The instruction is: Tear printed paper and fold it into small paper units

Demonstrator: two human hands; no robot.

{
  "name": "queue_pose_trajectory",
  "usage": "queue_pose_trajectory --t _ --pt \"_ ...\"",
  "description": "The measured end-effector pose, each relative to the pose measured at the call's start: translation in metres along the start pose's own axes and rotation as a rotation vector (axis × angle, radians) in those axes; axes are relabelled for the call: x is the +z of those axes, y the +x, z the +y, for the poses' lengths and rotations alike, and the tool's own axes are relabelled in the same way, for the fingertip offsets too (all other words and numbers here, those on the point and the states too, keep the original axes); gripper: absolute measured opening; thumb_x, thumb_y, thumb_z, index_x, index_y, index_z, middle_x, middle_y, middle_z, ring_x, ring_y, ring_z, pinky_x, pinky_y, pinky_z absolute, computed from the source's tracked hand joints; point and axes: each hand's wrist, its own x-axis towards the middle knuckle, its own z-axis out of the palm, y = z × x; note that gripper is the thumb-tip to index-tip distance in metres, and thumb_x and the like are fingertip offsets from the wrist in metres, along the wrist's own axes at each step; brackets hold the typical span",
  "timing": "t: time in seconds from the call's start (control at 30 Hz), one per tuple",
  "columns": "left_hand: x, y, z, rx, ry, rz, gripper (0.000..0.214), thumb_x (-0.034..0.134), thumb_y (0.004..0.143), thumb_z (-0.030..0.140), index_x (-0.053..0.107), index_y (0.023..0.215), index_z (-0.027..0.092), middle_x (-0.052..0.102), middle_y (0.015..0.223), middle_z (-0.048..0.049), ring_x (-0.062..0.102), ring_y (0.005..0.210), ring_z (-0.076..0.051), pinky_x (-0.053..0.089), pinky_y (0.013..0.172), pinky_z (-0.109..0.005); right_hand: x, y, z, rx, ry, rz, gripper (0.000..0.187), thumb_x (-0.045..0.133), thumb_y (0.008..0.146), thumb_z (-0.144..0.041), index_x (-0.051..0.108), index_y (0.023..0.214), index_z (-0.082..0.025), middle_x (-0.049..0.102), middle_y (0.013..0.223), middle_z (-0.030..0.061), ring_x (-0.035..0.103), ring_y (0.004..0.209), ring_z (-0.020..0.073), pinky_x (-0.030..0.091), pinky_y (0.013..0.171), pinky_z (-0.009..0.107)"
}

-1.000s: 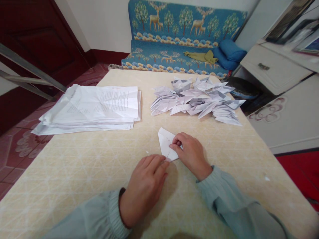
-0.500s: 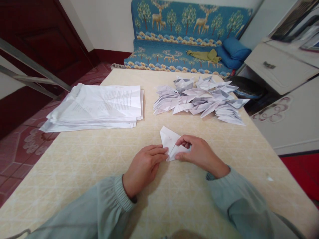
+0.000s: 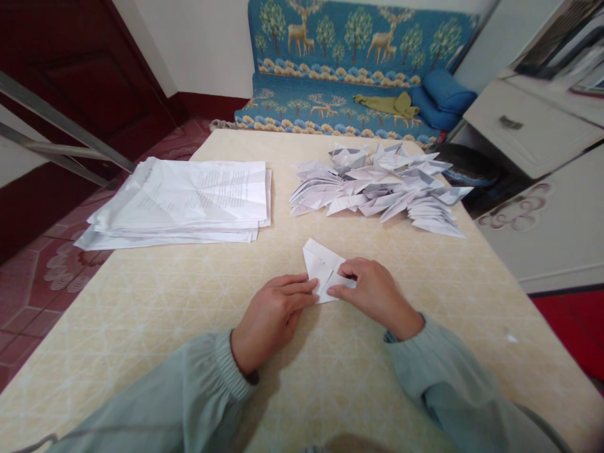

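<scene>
Left hand point(image 3: 270, 316), fingers extended, pressing folded paper point(image 3: 320, 264); right hand point(image 3: 377, 292) pinching its flap; blunt corner pointing far-left, long axis slanting toward right hand

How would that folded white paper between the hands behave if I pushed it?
The folded white paper should be light, being only paper. Its overlapping layers probably make it stiffer than a single sheet. Flat in shape, it would likely slide, not roll.
</scene>
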Motion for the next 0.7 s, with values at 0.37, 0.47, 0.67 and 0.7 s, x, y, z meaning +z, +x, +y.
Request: queue_pose_trajectory --t 0.37,0.47,0.67,0.7 --pt "0.008 -0.012 0.016 0.064 0.185 0.002 0.037 0.046 0.083 0.006 0.06 0.116 0.015 0.065 0.117 -0.0082 0.057 0.112 -0.022 0.052 0.09 -0.04 -0.001 0.002 -0.001 0.014 -0.043 -0.027 0.022 0.074 0.063 -0.036 0.06 0.058 -0.02 0.058 0.06 -0.0024 0.052 0.059 0.0132 0.028 0.054 0.024" --pt "0.009 -0.013 0.02 0.082 0.247 -0.011 0.034 0.046 0.084 0.006 0.06 0.114 0.012 0.064 0.117 -0.0106 0.056 0.112 -0.024 0.052 0.089 -0.04 0.0 0.002 -0.001 0.022 -0.045 -0.032 0.022 0.074 0.063 -0.037 0.06 0.058 -0.021 0.059 0.06 -0.002 0.053 0.06 0.0139 0.028 0.055 0.025" --pt "0.011 -0.009 0.023 0.089 0.276 -0.048 0.027 0.047 0.085 0.009 0.06 0.109 0.011 0.063 0.116 -0.0111 0.055 0.112 -0.026 0.049 0.089 -0.042 0.002 0.003 0.0 0.071 -0.007 -0.027 0.023 0.076 0.06 -0.037 0.06 0.062 -0.021 0.061 0.063 -0.0027 0.054 0.061 0.0136 0.03 0.054 0.024" --pt "0.011 -0.008 0.022 0.081 0.259 -0.059 0.026 0.047 0.086 0.009 0.06 0.108 0.011 0.062 0.118 -0.0107 0.054 0.113 -0.025 0.048 0.091 -0.041 0.002 0.003 0.0 0.075 0.011 -0.014 0.024 0.077 0.058 -0.037 0.06 0.065 -0.021 0.061 0.065 -0.003 0.054 0.062 0.0134 0.03 0.054 0.024"
